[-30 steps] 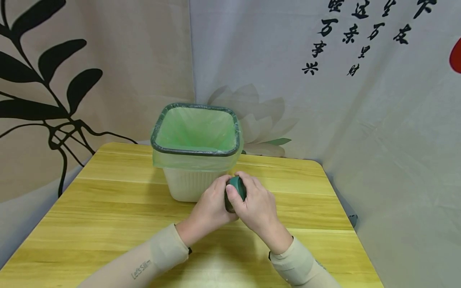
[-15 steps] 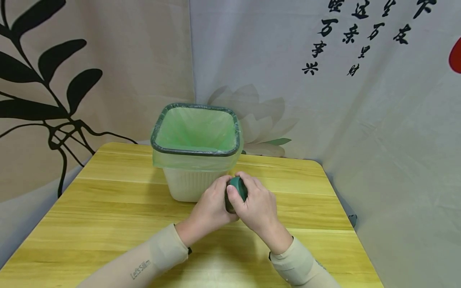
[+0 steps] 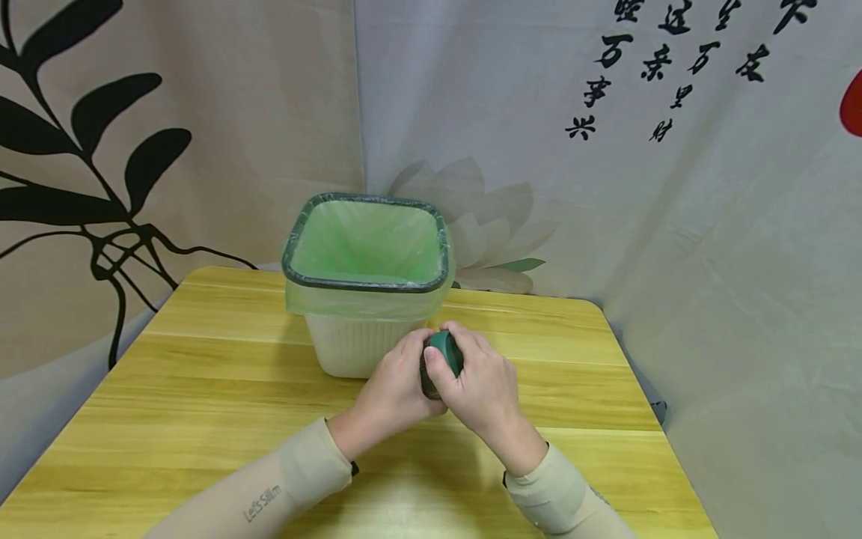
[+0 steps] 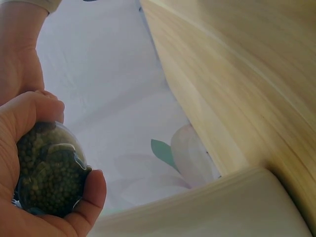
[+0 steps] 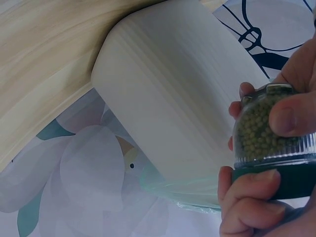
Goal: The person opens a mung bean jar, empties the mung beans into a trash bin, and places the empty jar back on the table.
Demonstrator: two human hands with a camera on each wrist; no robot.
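A small clear jar (image 3: 431, 374) filled with green beans (image 5: 261, 131) and capped by a dark green lid (image 3: 446, 350) sits between both hands above the table. My left hand (image 3: 393, 389) wraps round the jar's body (image 4: 49, 170), with its thumb and fingers curled about it. My right hand (image 3: 474, 378) grips the lid (image 5: 284, 180), fingers curled over its rim. Both hands hover just in front of the bin (image 3: 357, 344).
A white ribbed bin (image 5: 173, 103) lined with a green bag (image 3: 367, 239) stands at the middle back of the wooden table (image 3: 202, 389). Printed cloth backdrops (image 3: 673, 224) close in behind and on the right. The table's right edge runs close to the right forearm.
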